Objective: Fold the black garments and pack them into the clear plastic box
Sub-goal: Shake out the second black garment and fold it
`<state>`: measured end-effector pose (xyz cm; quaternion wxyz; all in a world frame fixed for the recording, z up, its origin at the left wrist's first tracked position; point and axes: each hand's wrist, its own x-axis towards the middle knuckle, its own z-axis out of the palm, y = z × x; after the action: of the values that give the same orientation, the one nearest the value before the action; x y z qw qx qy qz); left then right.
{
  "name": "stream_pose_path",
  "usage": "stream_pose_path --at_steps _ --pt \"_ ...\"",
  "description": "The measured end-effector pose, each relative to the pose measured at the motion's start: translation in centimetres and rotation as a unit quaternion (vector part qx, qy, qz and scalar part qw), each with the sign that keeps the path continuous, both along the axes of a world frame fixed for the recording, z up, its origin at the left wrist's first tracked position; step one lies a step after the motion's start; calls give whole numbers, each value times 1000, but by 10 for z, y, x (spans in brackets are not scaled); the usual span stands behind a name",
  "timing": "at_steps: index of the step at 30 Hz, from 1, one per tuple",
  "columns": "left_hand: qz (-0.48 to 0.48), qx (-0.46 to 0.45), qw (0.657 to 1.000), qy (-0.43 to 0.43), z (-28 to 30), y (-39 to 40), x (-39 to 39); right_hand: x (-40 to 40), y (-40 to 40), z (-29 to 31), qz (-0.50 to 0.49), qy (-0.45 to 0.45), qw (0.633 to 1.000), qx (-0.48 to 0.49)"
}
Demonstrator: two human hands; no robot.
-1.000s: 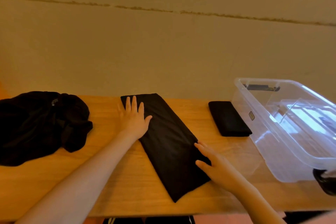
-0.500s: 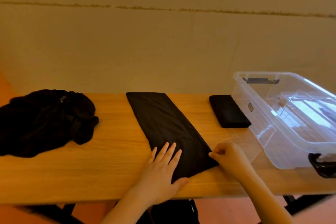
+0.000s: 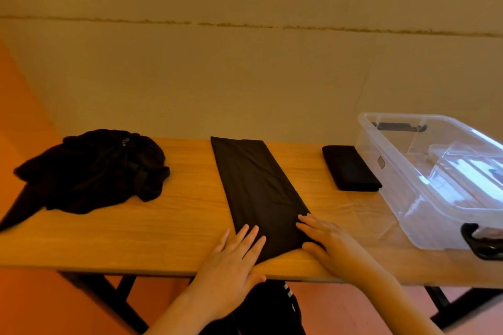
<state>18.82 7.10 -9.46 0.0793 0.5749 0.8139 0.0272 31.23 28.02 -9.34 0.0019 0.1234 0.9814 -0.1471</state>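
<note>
On the wooden table (image 3: 168,228), clear plastic box (image 3: 424,187) sits far right, crumpled black pile (image 3: 92,171) left, long folded garment (image 3: 255,187) mid-table. Left hand (image 3: 234,261) and right hand (image 3: 326,242) press its near end, fingers straight, slightly spread. Small folded garment (image 3: 349,167) lies just beside the box.

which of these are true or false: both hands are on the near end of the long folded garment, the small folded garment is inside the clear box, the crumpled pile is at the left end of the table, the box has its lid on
1. Both hands rest on the near end of the long folded garment. True: the left hand and the right hand lie flat there.
2. The small folded garment is inside the clear box. False: it lies on the table beside the box.
3. The crumpled pile is at the table's left end. True.
4. The box has its lid on. False: its top is open.
</note>
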Motion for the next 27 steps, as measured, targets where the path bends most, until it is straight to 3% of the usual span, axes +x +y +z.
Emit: stream_pose_path --at_steps 5,7,9,11,16,20,22,27 --pt "5 25 998 55 -12 -12 -1 19 -3 -6 39 -29 999 22" --pt "-15 74 995 68 -21 -16 0 25 -9 -9 45 -28 997 58" --pt "-37 142 986 81 -25 -21 2 31 -16 -17 33 15 993 112" --pt "-49 220 969 105 -30 -23 2 38 -27 -25 40 75 991 106" --pt "-40 271 959 68 -23 -35 7 53 -45 -24 40 193 977 83" --pt "65 261 960 -74 6 -31 4 41 -35 1 -56 240 963 -110" --pt "84 313 937 -128 22 -23 -2 31 -34 20 -95 271 940 -183" --pt "119 445 874 -153 52 -10 -3 14 -38 60 -96 329 902 -262"
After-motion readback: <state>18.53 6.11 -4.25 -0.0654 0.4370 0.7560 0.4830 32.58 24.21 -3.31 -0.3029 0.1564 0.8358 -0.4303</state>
